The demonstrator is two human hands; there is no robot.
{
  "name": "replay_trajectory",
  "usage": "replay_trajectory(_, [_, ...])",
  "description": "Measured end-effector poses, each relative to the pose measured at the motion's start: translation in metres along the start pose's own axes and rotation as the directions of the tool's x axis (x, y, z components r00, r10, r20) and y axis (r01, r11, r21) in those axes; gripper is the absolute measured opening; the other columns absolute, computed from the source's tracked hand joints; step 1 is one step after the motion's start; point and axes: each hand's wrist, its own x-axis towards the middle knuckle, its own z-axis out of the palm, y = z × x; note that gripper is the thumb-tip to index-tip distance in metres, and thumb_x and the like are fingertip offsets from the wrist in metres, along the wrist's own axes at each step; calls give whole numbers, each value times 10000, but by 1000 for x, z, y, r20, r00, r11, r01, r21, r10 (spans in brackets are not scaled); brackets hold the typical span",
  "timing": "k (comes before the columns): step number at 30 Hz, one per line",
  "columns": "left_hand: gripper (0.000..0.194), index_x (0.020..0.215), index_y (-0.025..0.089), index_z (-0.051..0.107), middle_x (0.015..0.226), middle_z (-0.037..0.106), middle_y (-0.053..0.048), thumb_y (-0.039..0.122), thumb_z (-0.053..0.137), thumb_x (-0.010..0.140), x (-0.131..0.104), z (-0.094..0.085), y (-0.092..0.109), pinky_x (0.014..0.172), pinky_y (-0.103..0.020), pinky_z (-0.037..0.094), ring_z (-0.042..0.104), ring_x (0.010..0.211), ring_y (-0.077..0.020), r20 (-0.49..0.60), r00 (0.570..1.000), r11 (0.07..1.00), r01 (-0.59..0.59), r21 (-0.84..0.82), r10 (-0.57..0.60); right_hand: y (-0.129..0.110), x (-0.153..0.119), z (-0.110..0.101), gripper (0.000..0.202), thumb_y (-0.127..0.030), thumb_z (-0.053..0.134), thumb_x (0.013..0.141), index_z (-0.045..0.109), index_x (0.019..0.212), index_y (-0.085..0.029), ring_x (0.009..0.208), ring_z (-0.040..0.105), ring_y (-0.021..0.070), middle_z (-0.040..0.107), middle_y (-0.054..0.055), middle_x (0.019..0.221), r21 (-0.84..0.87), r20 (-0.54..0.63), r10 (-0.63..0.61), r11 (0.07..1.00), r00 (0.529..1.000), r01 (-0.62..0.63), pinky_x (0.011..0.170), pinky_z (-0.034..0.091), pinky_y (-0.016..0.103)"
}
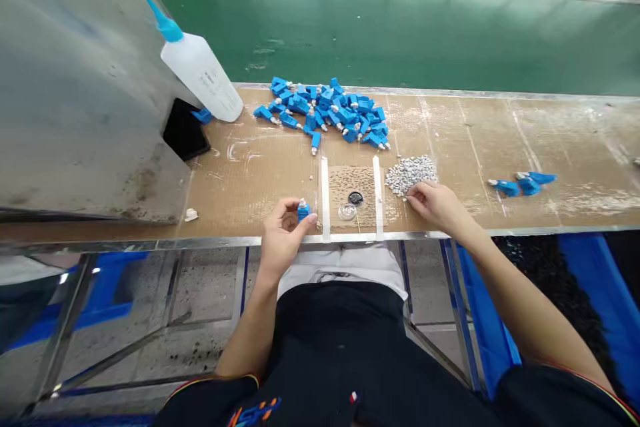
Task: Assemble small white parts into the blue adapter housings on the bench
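My left hand (283, 237) grips a small blue plastic part (303, 212) between thumb and fingers, its white tip pointing up. My right hand (434, 203) has its fingers pinched together at the near edge of a pile of small whitish-grey pieces (411, 173); what lies between the fingertips is too small to make out. Between the hands, a cardboard pad (345, 177) dotted with small dark marks is held down by two white tape strips. On it are a round black dish (355, 198), a clear round lid (347, 212) and a thin stick (358, 223).
A heap of similar blue parts (327, 107) lies behind the pad, with several more blue parts (530, 185) at right. A white squeeze bottle (205, 77) with blue nozzle stands by a metal housing (90, 80), near a black phone-like slab (184, 130). Beyond runs a green belt (400, 33).
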Motion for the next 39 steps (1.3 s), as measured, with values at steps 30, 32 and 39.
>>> replay_trajectory(30, [310,932,166,739,802,681,-11,409,830,762,-18,7,-5,671,-240,522,619,695,-125,151,983,990,114,-83,-100,-48,-6,3,149,-282,536,962,573,824,-241,657,584,194,651,45,763,316,-31,-157,936,987,158,617,464,314])
replay_trajectory(32, [336,929,168,738,815,689,-15,422,850,741,-18,5,-4,679,-244,532,626,711,-131,150,982,984,135,-111,-118,-51,-1,-8,168,-319,539,954,574,811,-238,620,570,180,641,27,716,408,43,-122,908,992,94,586,446,297])
replay_trajectory(39, [318,912,163,738,831,687,-16,389,856,722,-21,1,-4,709,-241,560,643,765,-138,129,984,977,145,-153,-126,-95,19,-37,151,-272,532,962,578,825,-228,644,581,177,650,35,749,274,52,-269,930,962,245,620,429,295])
